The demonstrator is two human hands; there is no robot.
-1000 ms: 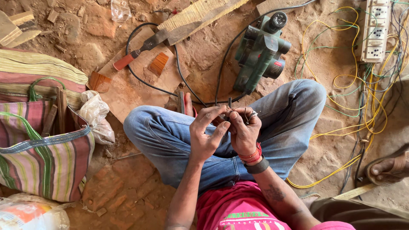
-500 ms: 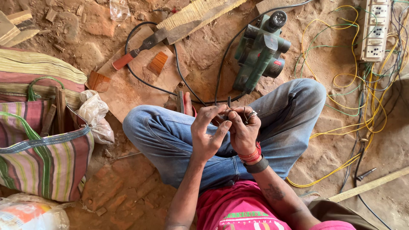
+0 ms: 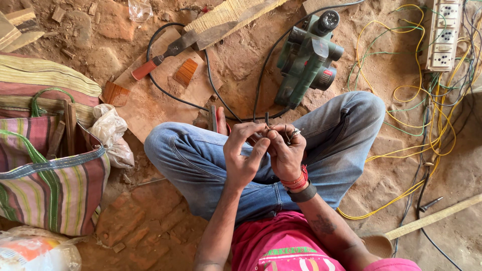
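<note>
2 hands meet over the crossed legs: left hand (image 3: 244,155) and right hand (image 3: 285,150) both pinch a thin black cable (image 3: 266,119) end, fingers narrow. Planer (image 3: 307,60) sits just ahead, striped bag (image 3: 47,175) left, yellow wires (image 3: 401,150) right. Risk: cable slips, or an elbow snags the wires. Open room only near the knees.
</note>
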